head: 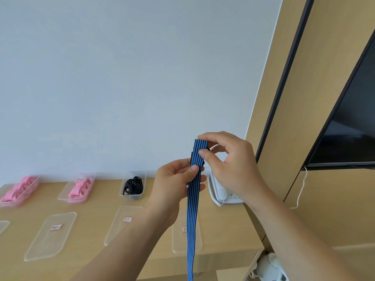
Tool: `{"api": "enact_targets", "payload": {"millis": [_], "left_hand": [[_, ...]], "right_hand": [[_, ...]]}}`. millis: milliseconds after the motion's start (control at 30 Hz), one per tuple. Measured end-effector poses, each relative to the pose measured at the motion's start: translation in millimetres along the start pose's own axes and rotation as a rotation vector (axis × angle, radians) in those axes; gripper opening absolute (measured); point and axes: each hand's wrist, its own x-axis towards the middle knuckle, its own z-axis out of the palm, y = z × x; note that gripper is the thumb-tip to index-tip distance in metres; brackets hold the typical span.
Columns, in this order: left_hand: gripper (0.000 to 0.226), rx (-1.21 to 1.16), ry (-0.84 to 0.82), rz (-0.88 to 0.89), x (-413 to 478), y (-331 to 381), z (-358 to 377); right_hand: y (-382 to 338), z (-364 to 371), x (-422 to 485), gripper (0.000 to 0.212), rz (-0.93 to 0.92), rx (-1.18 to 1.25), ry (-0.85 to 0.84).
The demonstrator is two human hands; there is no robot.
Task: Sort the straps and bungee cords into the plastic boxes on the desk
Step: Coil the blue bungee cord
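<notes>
A long blue strap with black stripes (192, 216) hangs straight down in front of the desk, and its top end is folded over. My left hand (174, 179) pinches the strap just below the fold, thumb on its front. My right hand (227, 159) pinches the folded top between thumb and fingers. On the desk behind stand three clear plastic boxes: two with pink straps (15, 190) (79, 188) and one with black cords (133, 186).
Clear lids with red-edged labels (50, 236) (122, 224) (186, 234) lie on the wooden desk (97, 207). A white telephone (223, 193) sits at the desk's right end. A dark screen (349, 126) hangs on the wooden wall panel to the right.
</notes>
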Motion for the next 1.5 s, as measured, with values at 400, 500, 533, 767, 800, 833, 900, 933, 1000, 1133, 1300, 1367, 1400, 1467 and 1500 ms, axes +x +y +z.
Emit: {"api": "enact_targets", "payload": {"millis": [400, 500, 533, 767, 800, 833, 900, 933, 1000, 1133, 1300, 1367, 1400, 1467, 1500], "left_hand": [[0.024, 0.014, 0.033, -0.004, 5.2, -5.0, 2.1], [0.035, 0.033, 0.026, -0.008, 6.3, -6.0, 3.3], [0.035, 0.037, 0.027, -0.011, 6.8, -6.3, 3.7], [0.029, -0.007, -0.031, -0.022, 11.6, -5.3, 5.5], [0.031, -0.016, -0.034, -0.025, 12.1, -4.8, 5.3], [0.033, -0.021, -0.037, -0.029, 12.9, -4.3, 5.2], [0.035, -0.016, -0.042, -0.033, 14.7, -3.7, 4.5], [0.036, -0.015, -0.043, -0.034, 15.3, -3.5, 4.3], [0.036, -0.018, -0.044, -0.039, 16.1, -2.5, 4.1], [0.034, -0.022, -0.061, -0.049, 17.2, -1.1, 3.0], [0.030, -0.059, -0.063, -0.043, 17.4, 0.3, 2.6], [0.030, -0.070, -0.069, -0.042, 16.9, 0.7, 2.7], [0.030, -0.071, -0.072, -0.042, 16.8, 0.7, 2.6], [0.029, -0.073, -0.078, -0.042, 16.5, 0.3, 2.8], [0.029, -0.073, -0.079, -0.041, 16.3, -0.2, 3.1]], "right_hand": [[-4.2, -6.3, -14.8, 0.015, -0.067, 0.161, 0.041], [-2.6, -6.5, -17.6, 0.016, -0.033, 0.191, 0.067], [-1.3, -6.1, -18.5, 0.017, -0.026, 0.201, 0.075], [15.9, -4.3, -25.6, 0.017, -0.063, 0.134, 0.083], [17.6, -3.5, -26.5, 0.018, -0.073, 0.117, 0.091], [19.2, -2.5, -27.1, 0.018, -0.087, 0.099, 0.099], [21.9, -0.6, -28.1, 0.018, -0.124, 0.060, 0.107], [23.4, 0.4, -29.0, 0.019, -0.142, 0.037, 0.106], [26.6, 2.7, -31.8, 0.021, -0.181, -0.012, 0.097], [32.3, 8.8, -38.4, 0.025, -0.254, -0.078, 0.089], [37.4, 12.3, -42.8, 0.025, -0.347, -0.172, 0.098], [39.0, 13.1, -45.3, 0.030, -0.372, -0.207, 0.101], [40.3, 14.0, -46.9, 0.031, -0.385, -0.217, 0.104], [43.7, 16.6, -49.7, 0.029, -0.414, -0.222, 0.116], [45.5, 17.6, -51.0, 0.027, -0.426, -0.221, 0.120]]}}
